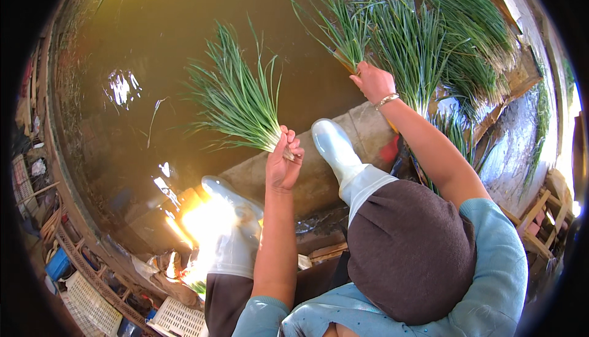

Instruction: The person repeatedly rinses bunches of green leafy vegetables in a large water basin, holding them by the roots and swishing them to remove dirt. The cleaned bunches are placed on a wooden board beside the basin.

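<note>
My left hand [285, 167] is closed around the pale root ends of a bunch of green onions [241, 107], whose green leaves fan out up and left over brown water. Farther up and to the right, my right hand [375, 84] grips the lower end of a thinner, looser bunch [345, 33]. Just right of that hand rests a larger sheaf of green onions [409, 52], its white stems towards me. A thick heap of the same plants [474, 19] lies beyond it on a board, roots pointing right.
Muddy brown water [152, 29] fills a walled basin. My pale rubber boots [333, 141] rest near a submerged concrete ledge [294, 171]. Plastic crates [94, 302] stand outside the left wall, and a wooden crate [543, 222] is at the right. Sun glare hides part of one boot.
</note>
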The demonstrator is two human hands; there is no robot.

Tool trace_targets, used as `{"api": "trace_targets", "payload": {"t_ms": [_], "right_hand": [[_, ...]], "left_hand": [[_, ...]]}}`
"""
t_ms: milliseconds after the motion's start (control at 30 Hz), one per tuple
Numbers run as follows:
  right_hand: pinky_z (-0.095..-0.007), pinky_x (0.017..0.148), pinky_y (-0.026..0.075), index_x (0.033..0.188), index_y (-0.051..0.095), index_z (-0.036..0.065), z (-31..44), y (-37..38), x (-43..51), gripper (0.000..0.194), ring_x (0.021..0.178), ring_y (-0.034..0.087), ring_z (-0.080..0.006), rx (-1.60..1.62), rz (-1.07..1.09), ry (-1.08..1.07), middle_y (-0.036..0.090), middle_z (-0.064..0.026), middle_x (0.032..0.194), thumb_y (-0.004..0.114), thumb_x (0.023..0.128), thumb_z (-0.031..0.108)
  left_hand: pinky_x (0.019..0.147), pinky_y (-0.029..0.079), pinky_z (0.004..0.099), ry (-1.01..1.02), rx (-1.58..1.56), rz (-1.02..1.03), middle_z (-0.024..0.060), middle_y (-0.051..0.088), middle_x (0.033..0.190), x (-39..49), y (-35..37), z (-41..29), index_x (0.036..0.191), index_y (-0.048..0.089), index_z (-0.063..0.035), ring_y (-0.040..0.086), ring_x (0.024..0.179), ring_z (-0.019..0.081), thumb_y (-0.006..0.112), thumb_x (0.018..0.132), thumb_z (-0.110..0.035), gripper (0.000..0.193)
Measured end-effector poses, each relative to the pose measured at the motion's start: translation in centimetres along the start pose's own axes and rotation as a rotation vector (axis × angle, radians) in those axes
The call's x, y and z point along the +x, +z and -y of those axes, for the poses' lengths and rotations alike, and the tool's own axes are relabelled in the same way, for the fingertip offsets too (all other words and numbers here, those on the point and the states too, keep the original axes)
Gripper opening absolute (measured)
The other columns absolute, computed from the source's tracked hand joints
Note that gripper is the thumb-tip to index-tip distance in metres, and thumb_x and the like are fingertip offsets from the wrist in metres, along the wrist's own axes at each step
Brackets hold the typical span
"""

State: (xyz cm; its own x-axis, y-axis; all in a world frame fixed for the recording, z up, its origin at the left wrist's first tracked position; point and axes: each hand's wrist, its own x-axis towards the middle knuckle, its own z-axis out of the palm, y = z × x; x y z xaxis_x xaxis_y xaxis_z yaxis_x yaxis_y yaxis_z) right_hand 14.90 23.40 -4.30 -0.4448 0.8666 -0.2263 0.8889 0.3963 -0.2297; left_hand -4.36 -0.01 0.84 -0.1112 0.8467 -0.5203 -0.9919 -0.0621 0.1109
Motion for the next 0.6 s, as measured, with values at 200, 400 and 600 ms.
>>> {"api": "trace_targets", "payload": {"t_ms": [200, 400, 600], "right_hand": [[-0.0379, 0.064, 0.050, 0.082, 0.062, 0.006, 4.1, -2.6, -0.3, 0.021, 0.070, 0.064, -0.0312, 0.428, 0.061, 0.030, 0.067, -0.0122, 0.074, 0.065, 0.082, 0.027], [-0.0361, 0.062, 0.048, 0.089, 0.061, 0.005, 9.6, -2.4, -6.1, 0.024, 0.068, 0.064, -0.0239, 0.865, 0.401, 0.017, 0.064, -0.0096, 0.071, 0.063, 0.086, 0.028], [-0.0424, 0.067, 0.050, 0.092, 0.059, 0.009, 6.5, 1.1, -4.6, 0.021, 0.077, 0.063, -0.0347, 0.491, 0.204, -0.168, 0.066, -0.0121, 0.084, 0.053, 0.090, 0.029]], "left_hand": [[0.086, 0.052, 0.0318, 0.004, 0.181, -0.217, 0.0051, 0.059, 0.105, 0.2, 1.1, 0.7, 0.110, 0.054, -0.0078, 0.058, 0.098, 0.0158, 0.056, 0.093, -0.009, 0.017], [0.083, 0.053, 0.0347, -0.087, 0.330, -0.232, 0.0091, 0.062, 0.106, 1.5, 0.9, 3.3, 0.107, 0.055, -0.0058, 0.062, 0.095, 0.0222, 0.059, 0.091, -0.007, 0.017], [0.068, 0.050, 0.0248, 0.050, 0.341, -0.330, 0.0084, 0.060, 0.095, 0.7, -0.5, 2.3, 0.105, 0.055, -0.0032, 0.057, 0.077, 0.0125, 0.059, 0.090, -0.005, 0.016]]}}
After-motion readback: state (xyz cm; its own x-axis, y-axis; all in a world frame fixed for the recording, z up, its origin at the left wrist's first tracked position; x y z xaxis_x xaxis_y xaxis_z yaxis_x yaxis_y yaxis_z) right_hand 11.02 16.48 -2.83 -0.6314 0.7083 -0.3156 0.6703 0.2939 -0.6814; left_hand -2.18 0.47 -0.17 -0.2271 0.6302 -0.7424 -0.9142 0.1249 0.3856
